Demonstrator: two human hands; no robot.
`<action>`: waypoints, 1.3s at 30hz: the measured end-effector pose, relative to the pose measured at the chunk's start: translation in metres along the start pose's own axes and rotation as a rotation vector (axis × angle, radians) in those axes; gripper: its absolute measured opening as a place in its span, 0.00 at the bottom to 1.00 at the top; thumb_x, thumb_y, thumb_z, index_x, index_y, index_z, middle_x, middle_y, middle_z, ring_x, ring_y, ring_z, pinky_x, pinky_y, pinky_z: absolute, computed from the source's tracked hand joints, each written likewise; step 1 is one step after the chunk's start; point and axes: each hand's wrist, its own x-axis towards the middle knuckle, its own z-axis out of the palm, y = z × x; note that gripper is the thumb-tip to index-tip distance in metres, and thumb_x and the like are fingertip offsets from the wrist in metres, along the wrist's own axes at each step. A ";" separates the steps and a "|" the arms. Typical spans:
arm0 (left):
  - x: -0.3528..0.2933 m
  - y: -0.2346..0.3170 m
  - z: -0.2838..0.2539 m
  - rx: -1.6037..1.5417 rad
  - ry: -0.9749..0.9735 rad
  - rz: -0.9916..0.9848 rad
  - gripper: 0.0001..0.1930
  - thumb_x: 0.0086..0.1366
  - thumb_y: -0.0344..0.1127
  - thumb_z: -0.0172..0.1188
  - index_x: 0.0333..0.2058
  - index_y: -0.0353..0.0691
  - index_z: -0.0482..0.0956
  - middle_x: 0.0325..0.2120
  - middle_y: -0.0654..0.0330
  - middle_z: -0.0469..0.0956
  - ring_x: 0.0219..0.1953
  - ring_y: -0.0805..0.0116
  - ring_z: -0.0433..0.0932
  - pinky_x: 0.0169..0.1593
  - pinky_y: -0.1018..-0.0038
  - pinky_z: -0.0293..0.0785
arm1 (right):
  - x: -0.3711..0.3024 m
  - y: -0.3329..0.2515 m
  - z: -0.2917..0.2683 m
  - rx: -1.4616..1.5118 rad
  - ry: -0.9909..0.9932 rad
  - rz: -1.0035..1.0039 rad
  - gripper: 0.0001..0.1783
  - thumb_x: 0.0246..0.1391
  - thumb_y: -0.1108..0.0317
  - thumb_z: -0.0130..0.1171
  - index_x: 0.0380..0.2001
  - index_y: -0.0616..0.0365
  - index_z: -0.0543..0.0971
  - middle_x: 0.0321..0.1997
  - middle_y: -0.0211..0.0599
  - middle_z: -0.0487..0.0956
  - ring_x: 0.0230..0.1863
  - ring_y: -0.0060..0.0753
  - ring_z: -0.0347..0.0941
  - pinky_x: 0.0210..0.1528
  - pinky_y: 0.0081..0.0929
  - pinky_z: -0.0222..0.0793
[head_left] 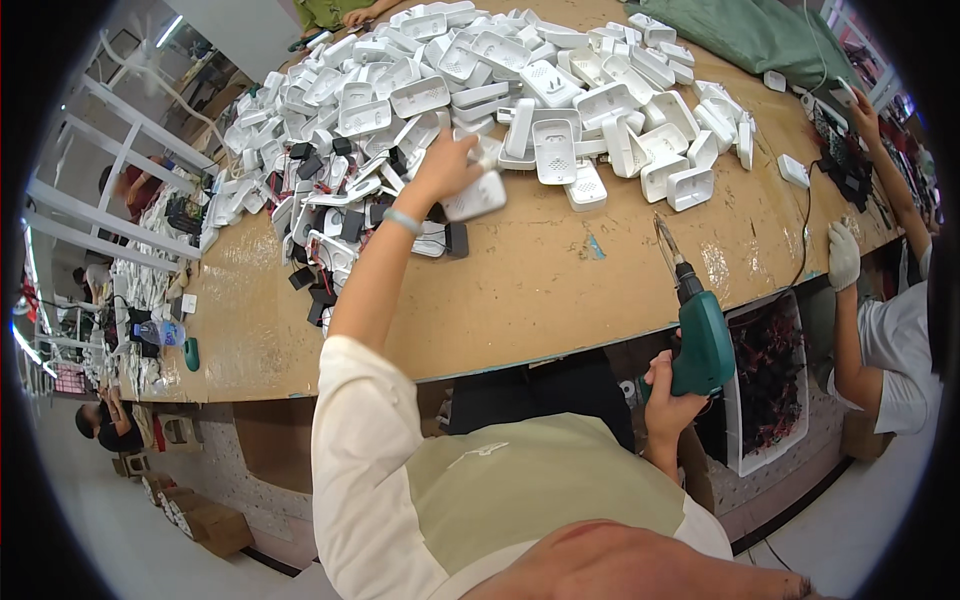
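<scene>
My left hand (pixel 448 168) reaches over the front of a big pile of white plastic casings (pixel 555 85), its fingers curled. It grips a white casing (pixel 475 197), which hangs at the palm side, blurred by motion. At the lower right my right hand (pixel 668 395) is wrapped round the handle of a green pistol-grip power tool (pixel 703 345). The tool's black collar and thin metal tip point up and away over the table's front edge, touching no casing. Beside my left forearm lie casings with black blocks (pixel 352 226) and wires attached.
The brown table (pixel 560 290) curves around in front of me. Below its edge at right stands a white bin (pixel 765 385) of dark and red parts. Another person's gloved hand (pixel 843 255) is at the right edge, near a black cable (pixel 803 240). A green cloth (pixel 745 40) lies behind.
</scene>
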 end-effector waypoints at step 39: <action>-0.242 -0.104 -0.058 -0.122 0.502 -0.424 0.24 0.51 0.37 0.73 0.45 0.32 0.78 0.36 0.41 0.82 0.39 0.43 0.82 0.43 0.57 0.78 | -0.011 -0.017 0.028 0.020 -0.212 -0.022 0.18 0.58 0.83 0.55 0.52 0.67 0.74 0.30 0.32 0.78 0.24 0.17 0.70 0.28 0.16 0.68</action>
